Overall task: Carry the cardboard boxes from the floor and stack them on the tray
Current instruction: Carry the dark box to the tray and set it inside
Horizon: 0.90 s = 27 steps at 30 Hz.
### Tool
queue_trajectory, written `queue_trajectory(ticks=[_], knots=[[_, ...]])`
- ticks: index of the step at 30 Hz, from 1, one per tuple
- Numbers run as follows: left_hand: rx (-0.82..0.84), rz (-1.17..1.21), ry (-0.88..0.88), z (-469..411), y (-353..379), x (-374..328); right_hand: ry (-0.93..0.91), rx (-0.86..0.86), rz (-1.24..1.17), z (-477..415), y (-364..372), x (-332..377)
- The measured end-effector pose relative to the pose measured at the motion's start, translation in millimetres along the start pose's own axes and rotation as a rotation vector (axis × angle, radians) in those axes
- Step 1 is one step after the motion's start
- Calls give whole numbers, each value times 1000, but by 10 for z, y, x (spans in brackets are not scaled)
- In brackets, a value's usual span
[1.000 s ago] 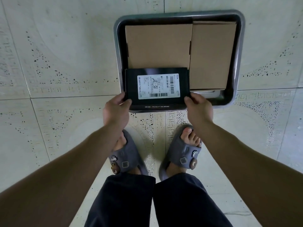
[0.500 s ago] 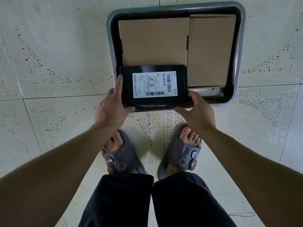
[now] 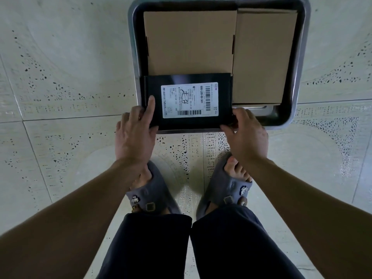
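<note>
While the person stands over the pale tiled floor (image 3: 60, 77), a grey metal tray with rounded corners (image 3: 302, 57) lies on that floor just ahead of the feet.

Contents of the tray: a large flat brown cardboard box (image 3: 190, 42) sits toward the far-left corner. A narrower brown cardboard box (image 3: 263, 57) lies along the right edge, touching the first box side to side. A black rectangular cardboard box (image 3: 224, 101) with a white printed shipping label (image 3: 189, 100) on its top sits in the near-left corner. Its far edge meets the large brown box and its right side runs beside the narrower one. Whether its base rests fully on the tray cannot be told.

Left hand (image 3: 134, 137): at the left near corner of the black box. The index finger (image 3: 151, 102) lies straight on the top face beside the label, the thumb is against the near edge, and the other fingers bend down over the left side. The hand holds the box.

Right hand (image 3: 247, 137): at the right near corner of the same box. The fingers curl round the right side and the thumb presses the near edge, gripping it.

Below the hands: grey slippers (image 3: 153, 200) and dark trouser legs (image 3: 221, 248).
</note>
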<state>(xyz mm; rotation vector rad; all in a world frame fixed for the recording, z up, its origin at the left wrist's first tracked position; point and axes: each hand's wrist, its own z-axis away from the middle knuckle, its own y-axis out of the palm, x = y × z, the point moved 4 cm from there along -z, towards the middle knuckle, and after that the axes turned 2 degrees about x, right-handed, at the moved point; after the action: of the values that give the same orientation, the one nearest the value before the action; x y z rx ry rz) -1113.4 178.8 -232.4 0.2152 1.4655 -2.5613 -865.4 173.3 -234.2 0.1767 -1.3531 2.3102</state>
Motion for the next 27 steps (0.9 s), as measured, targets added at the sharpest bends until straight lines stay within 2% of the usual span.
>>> queue_trajectory(ticks=[4, 7, 9, 12, 17, 19, 21, 24, 27], knots=[[52, -64, 5, 8, -28, -79, 90, 37, -47, 42, 12, 61], [62, -96, 168, 27, -143, -197, -86, -12, 40, 257, -104, 239], [166, -175, 295, -4, -171, -296, -231, 120, 188, 312, -83, 402], [381, -307, 300, -81, -115, -383, -195, 408, 307, 244, 79, 493], [501, -316, 219, -164, -270, -557, -164, 543, 350, 130, -106, 579], [481, -219, 203, -163, -369, -589, -127, 600, 269, 84, -192, 651], [418, 23, 117, -103, -500, -628, -50, 569, 102, 104, -323, 709], [426, 504, -169, 153, -775, -752, 95, 508, -128, 375, -616, 756], [422, 808, -404, 515, -1037, -834, 272, 545, -312, 753, -801, 748]])
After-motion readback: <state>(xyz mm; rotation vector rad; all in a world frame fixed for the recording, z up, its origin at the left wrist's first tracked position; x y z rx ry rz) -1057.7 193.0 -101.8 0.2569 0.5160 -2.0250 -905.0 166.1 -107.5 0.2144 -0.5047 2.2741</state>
